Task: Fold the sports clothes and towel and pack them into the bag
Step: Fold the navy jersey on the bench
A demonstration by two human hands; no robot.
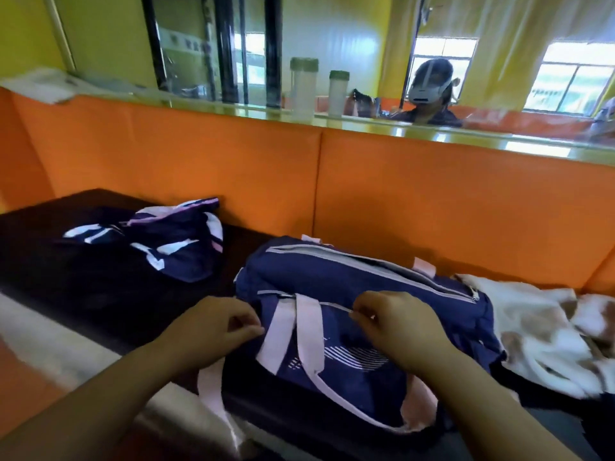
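A navy sports bag (372, 287) with pale pink straps lies on the dark table, its top zipper closed. My right hand (396, 324) pinches the zipper pull of the bag's front pocket. My left hand (216, 327) has curled fingers and pinches the bag's fabric at its left end, beside a pink strap. Navy and white sports clothes (166, 241) lie crumpled at the back left of the table. A white and brown towel (545, 331) lies bunched to the right of the bag.
The dark table (83, 287) stands against an orange padded wall (432, 194). Above it a green ledge carries two pale bottles (304, 84) in front of a mirror, which reflects a person wearing a headset. The table's pale front edge runs at lower left.
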